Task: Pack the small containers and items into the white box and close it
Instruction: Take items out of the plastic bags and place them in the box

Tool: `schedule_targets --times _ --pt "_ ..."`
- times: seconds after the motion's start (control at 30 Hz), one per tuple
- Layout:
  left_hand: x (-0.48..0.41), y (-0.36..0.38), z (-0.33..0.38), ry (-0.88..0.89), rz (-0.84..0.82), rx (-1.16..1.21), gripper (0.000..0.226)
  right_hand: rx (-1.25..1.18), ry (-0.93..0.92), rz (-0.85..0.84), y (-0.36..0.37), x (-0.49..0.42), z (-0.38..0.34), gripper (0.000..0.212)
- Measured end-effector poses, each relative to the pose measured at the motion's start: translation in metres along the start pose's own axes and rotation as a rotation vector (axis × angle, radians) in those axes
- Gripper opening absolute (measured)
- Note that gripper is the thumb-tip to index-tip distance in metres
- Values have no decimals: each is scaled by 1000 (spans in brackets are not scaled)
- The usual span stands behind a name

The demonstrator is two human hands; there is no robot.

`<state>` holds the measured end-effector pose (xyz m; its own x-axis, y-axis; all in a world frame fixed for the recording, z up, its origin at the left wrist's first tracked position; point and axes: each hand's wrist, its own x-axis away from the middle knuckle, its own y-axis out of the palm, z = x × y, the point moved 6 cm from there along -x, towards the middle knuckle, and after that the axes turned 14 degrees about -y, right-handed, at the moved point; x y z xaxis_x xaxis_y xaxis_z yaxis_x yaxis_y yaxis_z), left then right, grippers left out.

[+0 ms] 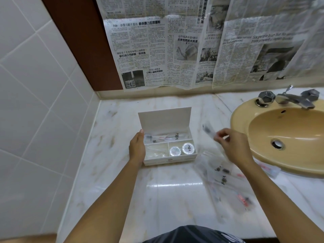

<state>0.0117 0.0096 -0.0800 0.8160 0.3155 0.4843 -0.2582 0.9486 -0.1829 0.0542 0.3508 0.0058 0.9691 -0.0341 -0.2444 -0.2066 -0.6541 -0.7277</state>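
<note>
Marble counter (175,190): one white box (168,161), long axis left-right, lid upright at back. Left hand (137,148) flat against its left end, fingers straight. Right hand (233,146) pinches one clear packet (208,130), blurred, slanting up-left, just right of box. Two round containers (175,151) in front-right compartment.

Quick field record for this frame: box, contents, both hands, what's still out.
box: white box, lid up
front right section: two round containers
back section: wrapped packets
left hand: against the box's left side
right hand: pinches a clear packet, right of the box
still out: loose packets on the counter beside the sink
</note>
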Motion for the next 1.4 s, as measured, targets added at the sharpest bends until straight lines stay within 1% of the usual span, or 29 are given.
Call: schedule_targets --times 0.07,0.13,0.2,0.27,0.33,0.47,0.57,0.67,0.8,0.93,1.13,1.23,1.3,1.4 --pt "0 0 1 12 -3 -2 21 -172 -49 122 -13 -16 -32 6" --pt "2 0 3 20 -5 -16 23 -358 -128 200 -19 -33 -64 11" --pt "0 0 2 20 -3 -19 26 -538 -169 220 -13 -48 -86 9" --pt "-1 -1 0 16 -6 -23 27 -605 -194 193 3 -61 -102 8" --pt "-4 -1 -1 11 -6 -32 28 -519 -244 133 26 -69 -112 8" --pt "-9 -1 -5 8 -9 -45 34 -256 -369 -90 79 -71 -119 3" --pt "-13 -1 -9 12 -7 -52 47 -122 -385 -310 117 -68 -115 5" --pt "-14 0 -9 12 3 -45 43 25 -398 -492 153 -60 -109 10" --pt "-14 -1 -10 13 9 -38 45 118 -349 -513 176 -62 -102 9" --pt "-15 0 -10 24 2 -45 34 203 -298 -546 187 -71 -101 13" --pt "-13 0 -8 30 -2 -28 33 271 -222 -600 198 -80 -102 12" --pt "-15 0 -9 11 1 -26 38 270 -217 -625 198 -79 -101 14" --pt "-13 0 -9 5 1 -21 38 244 -191 -645 196 -79 -97 13" --pt "-13 0 -8 0 7 -18 38 147 -163 -685 188 -78 -90 12"
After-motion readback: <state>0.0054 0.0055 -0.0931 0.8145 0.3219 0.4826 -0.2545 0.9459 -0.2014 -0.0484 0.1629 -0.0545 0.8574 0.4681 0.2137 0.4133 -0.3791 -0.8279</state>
